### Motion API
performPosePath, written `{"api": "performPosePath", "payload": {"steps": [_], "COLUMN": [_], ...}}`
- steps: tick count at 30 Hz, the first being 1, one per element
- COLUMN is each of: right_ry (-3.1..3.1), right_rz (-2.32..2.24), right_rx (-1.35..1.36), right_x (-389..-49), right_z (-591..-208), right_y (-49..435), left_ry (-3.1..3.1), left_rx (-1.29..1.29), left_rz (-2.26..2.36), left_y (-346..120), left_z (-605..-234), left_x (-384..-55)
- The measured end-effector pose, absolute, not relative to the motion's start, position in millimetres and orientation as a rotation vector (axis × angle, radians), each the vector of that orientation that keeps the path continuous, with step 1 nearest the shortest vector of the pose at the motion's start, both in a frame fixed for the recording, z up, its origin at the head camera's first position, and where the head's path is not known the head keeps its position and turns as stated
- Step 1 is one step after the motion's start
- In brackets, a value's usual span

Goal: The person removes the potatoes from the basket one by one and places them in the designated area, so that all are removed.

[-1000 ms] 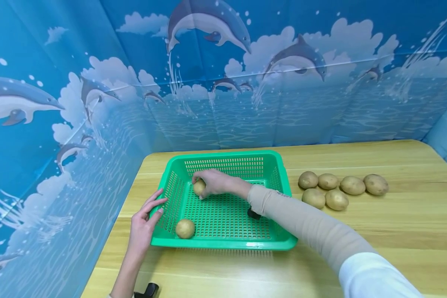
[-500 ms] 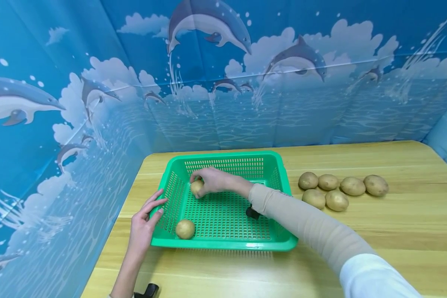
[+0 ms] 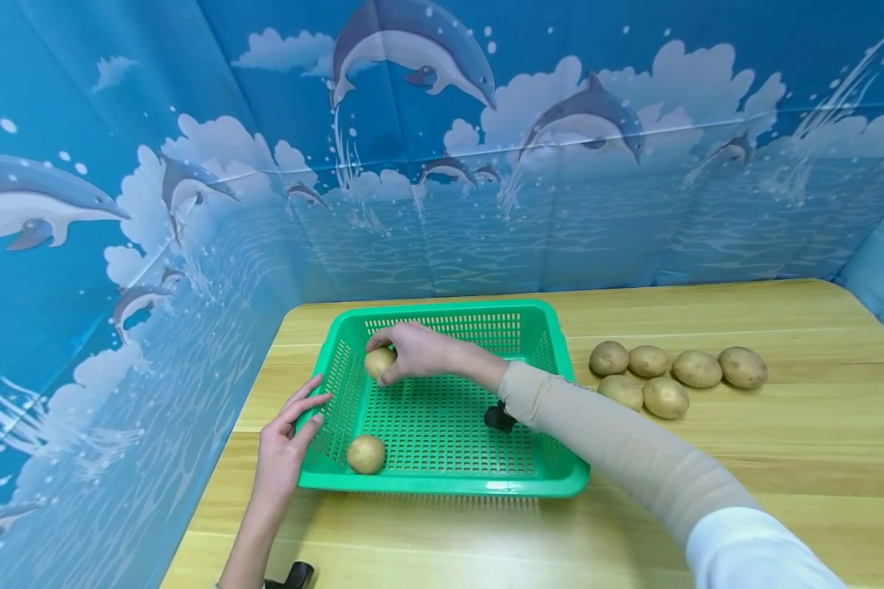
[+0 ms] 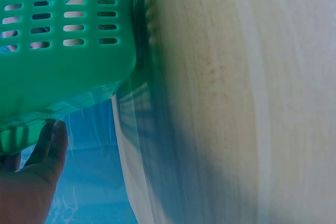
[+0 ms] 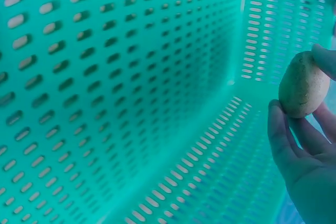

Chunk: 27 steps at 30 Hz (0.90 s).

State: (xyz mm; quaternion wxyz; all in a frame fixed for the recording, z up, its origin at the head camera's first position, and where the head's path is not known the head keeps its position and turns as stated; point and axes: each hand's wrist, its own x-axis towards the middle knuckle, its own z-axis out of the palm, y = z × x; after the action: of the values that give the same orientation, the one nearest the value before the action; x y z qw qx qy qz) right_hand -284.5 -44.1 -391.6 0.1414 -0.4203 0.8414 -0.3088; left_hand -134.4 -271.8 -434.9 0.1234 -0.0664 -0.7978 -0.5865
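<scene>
A green slotted plastic basket (image 3: 442,483) stands on the wooden table. My right hand (image 3: 416,350) is inside it near the left wall, holding a potato (image 3: 377,365) between thumb and fingers. The right wrist view shows this same potato (image 5: 300,88) upright, with fingertips at both of its ends. Another potato (image 3: 366,454) lies alone in the basket's near left corner. At the left rim rests my left hand (image 3: 283,446), its fingers spread and fairly straight. In the left wrist view two of the left hand's fingers (image 4: 56,142) reach up beside the basket's outer side.
Several potatoes (image 3: 665,397) lie grouped on the table (image 3: 781,458) right of the basket. A blue curtain (image 3: 442,237) printed with dolphins hangs behind the table and along its left side. My right forearm (image 3: 604,425) crosses over the basket's right rim.
My right hand has shifted slightly left and toward the back with its potato, closer to the basket's left wall. The left hand and the other potatoes stay where they were.
</scene>
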Motion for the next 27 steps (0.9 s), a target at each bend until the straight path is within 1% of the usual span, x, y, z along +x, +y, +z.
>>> {"api": "performPosePath", "payload": {"steps": [10,27], "right_ry": [2.443,2.408], "right_rz": [-0.942,-1.121], "right_rx": [-1.232,-1.203], "right_x": [-272,-253], "right_z": [-372,-350], "right_y": [-35,0], "left_ry": [-2.324,-2.344], "left_rx": [-0.191,-0.181], "left_rz": [-1.716,-1.692], "left_y": [-271,-271], "left_z": [-435,-433], "left_x": [-135,-133]}}
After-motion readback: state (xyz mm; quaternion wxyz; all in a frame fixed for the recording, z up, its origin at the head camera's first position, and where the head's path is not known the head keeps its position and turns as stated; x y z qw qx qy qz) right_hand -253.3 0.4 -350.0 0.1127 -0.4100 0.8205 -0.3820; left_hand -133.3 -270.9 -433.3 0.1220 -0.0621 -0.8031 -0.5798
